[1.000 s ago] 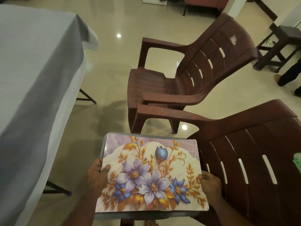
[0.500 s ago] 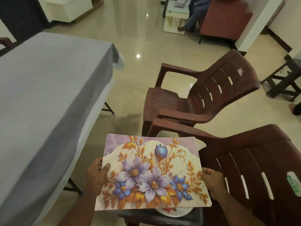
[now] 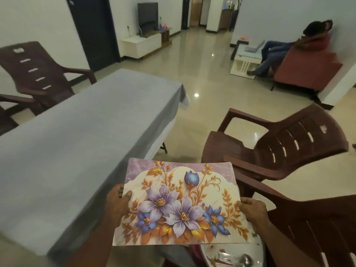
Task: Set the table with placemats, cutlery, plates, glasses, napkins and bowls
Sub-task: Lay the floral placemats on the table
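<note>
**Floral placemat held in both hands beside the grey-covered bench**

At the lower edge, a white patterned plate (image 3: pixel 231 253) with metal cutlery (image 3: pixel 243 260) on it is partly seen beneath the mat. Above it, a rectangular placemat printed with purple and blue flowers and golden leaves (image 3: pixel 181 205) is held flat in the air, clear of the bench. Its left edge is gripped by the left hand (image 3: pixel 116 204), with the thumb laid on the printed face and the remaining fingers tucked beneath. Its right edge is gripped by the right hand (image 3: pixel 253 209), the fingers curled over the border.

To the left, a long bench covered with a grey cloth (image 3: pixel 77 147) is seen, its near edge just beside the left hand. To the right, two dark brown slatted plastic armchairs (image 3: pixel 279 151) are placed one behind the other, the nearer just beside the right hand. Another brown plastic chair (image 3: pixel 38 74) is seen beyond the bench on the far left.

Farther off, across the glossy beige tiled floor (image 3: pixel 202 78), a white low cabinet (image 3: pixel 141 45) carrying a dark television (image 3: pixel 148 15) is seen, and a seated person (image 3: pixel 279 53) is seen in a red armchair (image 3: pixel 306 68).
</note>
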